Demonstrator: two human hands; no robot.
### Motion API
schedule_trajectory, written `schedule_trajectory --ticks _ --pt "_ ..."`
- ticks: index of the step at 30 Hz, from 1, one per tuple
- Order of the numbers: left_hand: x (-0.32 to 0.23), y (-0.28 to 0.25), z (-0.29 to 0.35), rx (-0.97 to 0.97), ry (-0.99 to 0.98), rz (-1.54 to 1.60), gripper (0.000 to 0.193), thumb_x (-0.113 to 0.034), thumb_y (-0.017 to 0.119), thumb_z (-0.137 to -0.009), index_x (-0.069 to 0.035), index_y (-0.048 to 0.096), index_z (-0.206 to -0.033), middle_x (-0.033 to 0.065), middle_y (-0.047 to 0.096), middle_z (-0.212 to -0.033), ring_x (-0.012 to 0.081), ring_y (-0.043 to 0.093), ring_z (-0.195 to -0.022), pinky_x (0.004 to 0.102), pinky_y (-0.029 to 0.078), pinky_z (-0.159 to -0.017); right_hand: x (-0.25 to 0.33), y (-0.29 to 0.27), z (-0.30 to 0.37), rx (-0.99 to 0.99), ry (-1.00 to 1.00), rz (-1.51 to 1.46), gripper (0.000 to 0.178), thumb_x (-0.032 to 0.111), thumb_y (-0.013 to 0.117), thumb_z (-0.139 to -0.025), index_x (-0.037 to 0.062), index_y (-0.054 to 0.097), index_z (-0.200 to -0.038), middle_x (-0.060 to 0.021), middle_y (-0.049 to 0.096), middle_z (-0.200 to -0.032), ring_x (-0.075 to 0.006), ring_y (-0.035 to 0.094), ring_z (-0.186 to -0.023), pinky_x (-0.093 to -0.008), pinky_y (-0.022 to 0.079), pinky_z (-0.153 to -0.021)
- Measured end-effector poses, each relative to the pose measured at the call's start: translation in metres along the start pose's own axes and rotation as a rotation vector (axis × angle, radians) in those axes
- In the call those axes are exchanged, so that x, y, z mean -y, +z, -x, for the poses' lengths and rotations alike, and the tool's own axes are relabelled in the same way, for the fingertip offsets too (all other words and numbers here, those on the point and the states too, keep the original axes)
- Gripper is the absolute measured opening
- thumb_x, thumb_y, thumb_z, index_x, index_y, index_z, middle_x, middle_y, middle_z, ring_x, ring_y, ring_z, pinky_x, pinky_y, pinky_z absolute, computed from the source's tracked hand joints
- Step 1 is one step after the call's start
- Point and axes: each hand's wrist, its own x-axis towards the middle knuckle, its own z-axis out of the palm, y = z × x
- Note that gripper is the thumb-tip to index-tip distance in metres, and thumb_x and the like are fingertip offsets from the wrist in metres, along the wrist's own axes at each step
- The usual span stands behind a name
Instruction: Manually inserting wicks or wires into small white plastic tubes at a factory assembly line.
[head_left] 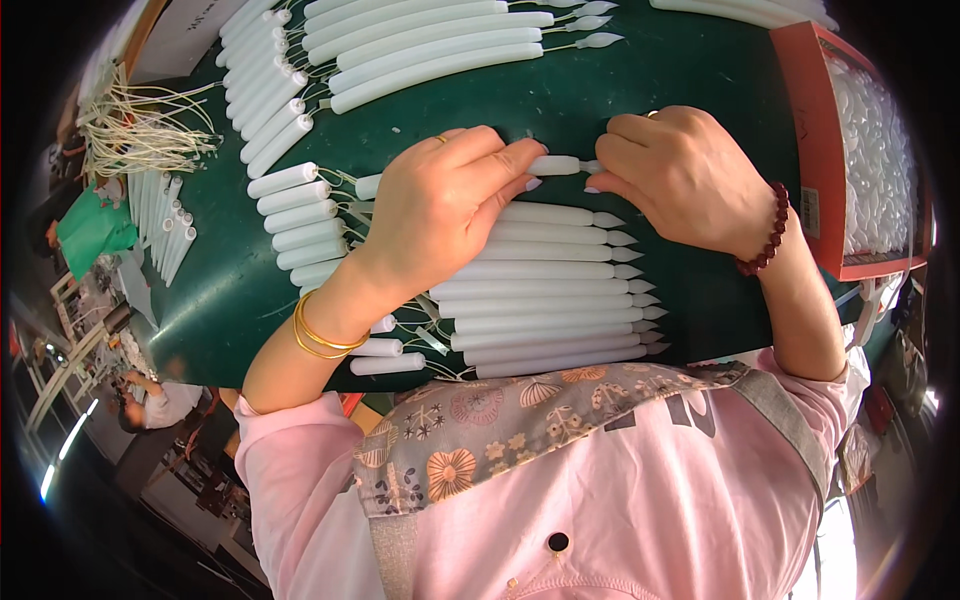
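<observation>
Head view, operator A: State hand positions.

Operator B: Left hand (445, 205) is closed around a white candle-shaped tube (553, 165) at centre frame, fingers curled over its body. Right hand (680, 175) pinches the same tube at its tip end, fingertips closed.

Operator A: Surroundings?

Operator B: The tube sits above a green mat (690, 70). A row of finished tubes with flame tips (545, 300) lies just below the hands. A red tray of white tips (870, 150) occupies the right of frame.
</observation>
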Motion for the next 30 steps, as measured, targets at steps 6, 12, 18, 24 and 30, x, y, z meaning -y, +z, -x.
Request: schedule_trajectory --ticks 6,12,18,24,30 --pt "0.0 -0.001 0.0 -0.037 0.028 -0.032 0.023 -0.007 0.079 -0.085 -0.003 0.075 -0.107 0.007 0.056 -0.077 0.0266 0.06 -0.068 0.0391 0.047 -0.058 0.006 -0.003 -0.013 -0.041 -0.06 0.11 0.027 0.024 0.077 -0.091 0.0034 0.06 -0.086 -0.0104 0.056 -0.079 -0.0328 0.059 -0.068 -0.0421 0.048 -0.062" --pt "-0.016 -0.016 -0.01 0.031 -0.226 0.147 0.014 -0.012 0.079 -0.089 0.0 0.075 -0.096 0.0108 0.061 -0.082 0.0303 0.061 -0.069 0.0398 0.049 -0.061 -0.007 -0.018 -0.011 -0.044 0.064 -0.066 0.031 0.028 0.079 -0.09 0.0029 0.06 -0.091 -0.0109 0.056 -0.082 -0.0318 0.057 -0.069 -0.0397 0.047 -0.063" --pt "0.019 -0.027 -0.044 -0.114 -0.069 -0.222 0.018 -0.016 0.082 -0.087 -0.003 0.073 -0.096 0.0086 0.064 -0.088 0.0299 0.064 -0.079 0.0397 0.052 -0.07 -0.012 -0.014 -0.011 -0.309 0.392 -0.047 0.034 0.009 0.076 -0.094 0.0122 0.068 -0.126 -0.0071 0.053 -0.074 -0.0212 0.053 -0.061 -0.0317 0.047 -0.06" --pt "0.024 -0.009 -0.052 -0.035 0.031 -0.343 0.02 -0.014 0.08 -0.088 -0.004 0.067 -0.099 0.0072 0.064 -0.094 0.0295 0.064 -0.086 0.0406 0.051 -0.074 -0.022 0.006 -0.009 -0.406 0.243 0.141 0.03 0.014 0.074 -0.095 0.0122 0.067 -0.124 -0.0079 0.063 -0.083 -0.0262 0.062 -0.066 -0.0354 0.053 -0.063" --pt "0.003 -0.004 -0.034 -0.03 -0.211 0.047 0.016 -0.012 0.076 -0.093 -0.002 0.068 -0.102 0.0106 0.065 -0.089 0.0314 0.064 -0.084 0.0419 0.051 -0.073 -0.008 0.001 -0.008 -0.28 0.217 0.147 0.016 0.017 0.072 -0.096 0.0073 0.062 -0.105 -0.0081 0.067 -0.093 -0.029 0.068 -0.074 -0.0377 0.053 -0.063"
